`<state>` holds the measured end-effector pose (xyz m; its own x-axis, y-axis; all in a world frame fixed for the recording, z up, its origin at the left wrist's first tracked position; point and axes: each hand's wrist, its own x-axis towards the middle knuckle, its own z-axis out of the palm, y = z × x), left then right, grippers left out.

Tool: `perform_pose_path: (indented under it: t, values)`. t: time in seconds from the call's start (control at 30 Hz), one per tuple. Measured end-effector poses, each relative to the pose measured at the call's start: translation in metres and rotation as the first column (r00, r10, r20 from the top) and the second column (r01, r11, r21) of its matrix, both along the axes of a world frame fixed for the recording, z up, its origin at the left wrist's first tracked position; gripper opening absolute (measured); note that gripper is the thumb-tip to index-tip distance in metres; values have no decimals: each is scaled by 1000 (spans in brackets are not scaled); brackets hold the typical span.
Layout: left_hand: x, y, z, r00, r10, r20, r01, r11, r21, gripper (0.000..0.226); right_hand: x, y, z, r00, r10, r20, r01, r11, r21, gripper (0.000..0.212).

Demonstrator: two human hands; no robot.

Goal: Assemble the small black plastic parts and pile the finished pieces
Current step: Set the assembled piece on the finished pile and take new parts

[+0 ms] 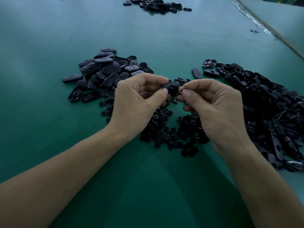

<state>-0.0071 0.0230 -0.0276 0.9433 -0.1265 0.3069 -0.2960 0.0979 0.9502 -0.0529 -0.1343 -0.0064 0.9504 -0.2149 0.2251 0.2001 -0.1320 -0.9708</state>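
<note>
Partly within left grip [139,99], oval shell [171,87].

One view only, worn on the head, wide-angled, looking forward and down across the green tabletop [49,79]. Both forearms run in from the bottom edge. The left hand [136,102] and right hand [213,109] sit close at centre, while the far pile of parts [156,4] is small at the top edge.

Dim, soft focus, wide-angle edge distortion.
</note>
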Motion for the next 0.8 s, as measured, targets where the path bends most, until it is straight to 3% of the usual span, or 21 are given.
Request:
perform_pose_path:
  t: [0.8]
  values:
    - [-4,-1,2,990,-117,84,103,983,151,22,1,2,-4,998,-66,24,70,972,-224,22]
